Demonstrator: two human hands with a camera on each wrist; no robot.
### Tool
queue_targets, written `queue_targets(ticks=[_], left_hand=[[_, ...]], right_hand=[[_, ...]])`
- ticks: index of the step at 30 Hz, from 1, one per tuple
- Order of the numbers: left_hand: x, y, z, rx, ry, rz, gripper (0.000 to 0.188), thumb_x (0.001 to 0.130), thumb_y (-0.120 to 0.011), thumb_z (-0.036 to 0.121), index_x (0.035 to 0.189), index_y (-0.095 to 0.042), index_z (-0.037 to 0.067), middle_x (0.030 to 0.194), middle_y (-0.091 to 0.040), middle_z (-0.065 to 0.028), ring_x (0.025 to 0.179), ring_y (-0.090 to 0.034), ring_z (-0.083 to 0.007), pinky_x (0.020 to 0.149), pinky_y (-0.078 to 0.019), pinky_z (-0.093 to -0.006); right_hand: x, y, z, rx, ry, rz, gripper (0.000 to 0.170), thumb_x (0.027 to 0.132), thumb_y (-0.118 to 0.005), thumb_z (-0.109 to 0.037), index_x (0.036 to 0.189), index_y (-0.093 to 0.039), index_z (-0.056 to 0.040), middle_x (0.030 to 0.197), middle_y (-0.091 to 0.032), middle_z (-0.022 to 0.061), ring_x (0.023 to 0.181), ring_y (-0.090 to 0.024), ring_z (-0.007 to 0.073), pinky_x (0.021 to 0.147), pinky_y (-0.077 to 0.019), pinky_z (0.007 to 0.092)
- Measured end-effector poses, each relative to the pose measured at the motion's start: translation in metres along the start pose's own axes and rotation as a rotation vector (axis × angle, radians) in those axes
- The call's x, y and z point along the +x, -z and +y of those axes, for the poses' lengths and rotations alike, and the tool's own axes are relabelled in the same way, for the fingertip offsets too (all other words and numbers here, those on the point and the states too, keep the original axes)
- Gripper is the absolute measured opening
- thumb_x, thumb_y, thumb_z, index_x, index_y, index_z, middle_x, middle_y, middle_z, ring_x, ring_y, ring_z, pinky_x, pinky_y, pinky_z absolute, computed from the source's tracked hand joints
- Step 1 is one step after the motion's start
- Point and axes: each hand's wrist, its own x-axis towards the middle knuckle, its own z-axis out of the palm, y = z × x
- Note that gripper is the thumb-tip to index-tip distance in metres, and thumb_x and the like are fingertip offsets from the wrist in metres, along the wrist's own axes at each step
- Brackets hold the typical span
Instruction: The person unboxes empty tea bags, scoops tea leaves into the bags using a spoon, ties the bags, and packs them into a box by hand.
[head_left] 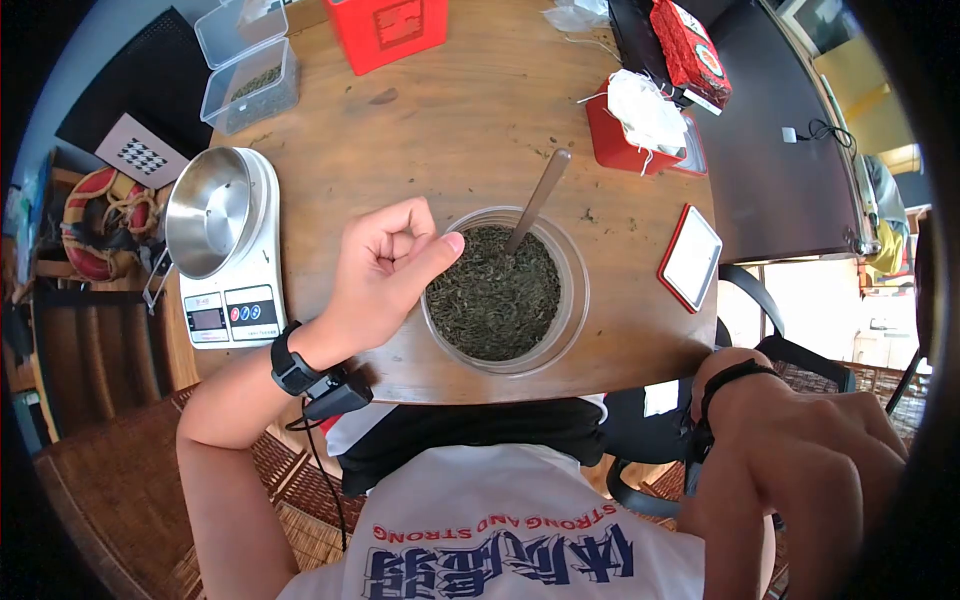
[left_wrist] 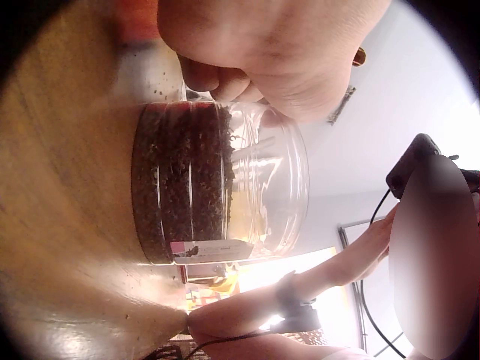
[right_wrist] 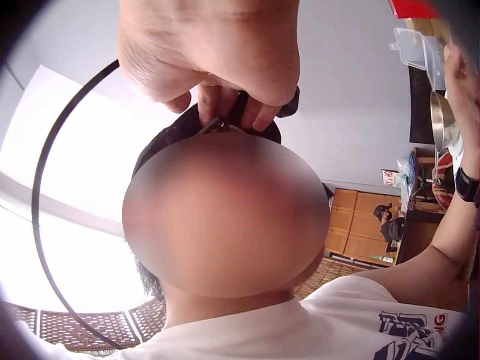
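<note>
A clear plastic jar [head_left: 578,300] of dark dried leaves, like loose tea [head_left: 490,300], stands near the table's front edge. A brown-handled utensil [head_left: 540,195] leans in it, its lower end buried in the leaves. My left hand [head_left: 380,270] hovers at the jar's left rim, fingers loosely curled and thumb reaching over the rim, holding nothing. In the left wrist view the same hand [left_wrist: 277,52] is right beside the jar's mouth. My right hand [head_left: 800,450] is raised to my head; in the right wrist view its fingers [right_wrist: 210,105] grip the black head camera [right_wrist: 289,101].
At left sits a kitchen scale [head_left: 235,325] with a steel bowl [head_left: 212,215]. Behind it is an open plastic box [head_left: 265,95]. A red box [head_left: 385,30] stands at the back; a red tin [head_left: 610,130] with a white bag [head_left: 645,110] and a lid [head_left: 692,258] are at right.
</note>
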Motion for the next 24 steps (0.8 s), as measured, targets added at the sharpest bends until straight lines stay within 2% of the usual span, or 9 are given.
queue_targets(ticks=[14, 18, 20, 24], left_hand=[[0.0, 0.002, -0.001, 0.022, -0.015, -0.002, 0.039, 0.1, -0.067, 0.007, 0.072, -0.04, 0.012, 0.061, -0.034, 0.0142, 0.056, -0.027, 0.0046, 0.049, -0.0159, -0.0226], [0.0, 0.001, -0.002, 0.023, -0.007, 0.008, 0.04, 0.1, -0.067, 0.006, 0.071, -0.04, 0.012, 0.061, -0.034, 0.0143, 0.056, -0.026, 0.0044, 0.05, -0.0161, -0.0225], [0.001, 0.0, -0.001, 0.017, -0.018, 0.011, 0.04, 0.1, -0.067, 0.006, 0.071, -0.04, 0.012, 0.061, -0.034, 0.0142, 0.057, -0.026, 0.0042, 0.05, -0.0164, -0.0225], [0.0, 0.001, -0.003, 0.002, -0.014, 0.006, 0.039, 0.1, -0.067, 0.006, 0.072, -0.04, 0.012, 0.062, -0.033, 0.0139, 0.058, -0.025, 0.0036, 0.051, -0.0169, -0.0225]], right_hand=[[0.021, 0.01, 0.012, -0.02, 0.074, 0.0, 0.019, 0.087, -0.074, 0.003, 0.101, -0.074, -0.0096, 0.111, -0.065, 0.0063, 0.109, -0.063, 0.0141, 0.084, -0.0576, 0.0243], [-0.014, 0.0, 0.003, -0.028, 0.078, 0.0, 0.02, 0.087, -0.075, 0.003, 0.102, -0.074, -0.0096, 0.111, -0.065, 0.0063, 0.109, -0.063, 0.0142, 0.085, -0.0574, 0.0242], [-0.051, -0.013, -0.008, -0.02, -0.052, 0.108, 0.021, 0.089, -0.075, -0.001, 0.105, -0.074, -0.0143, 0.111, -0.063, 0.0037, 0.105, -0.062, 0.0106, 0.083, -0.0552, 0.0217], [-0.054, -0.033, -0.013, 0.094, -0.184, 0.204, 0.018, 0.092, -0.073, -0.005, 0.1, -0.075, -0.0213, 0.103, -0.06, -0.0024, 0.095, -0.057, 0.006, 0.075, -0.0505, 0.0185]])
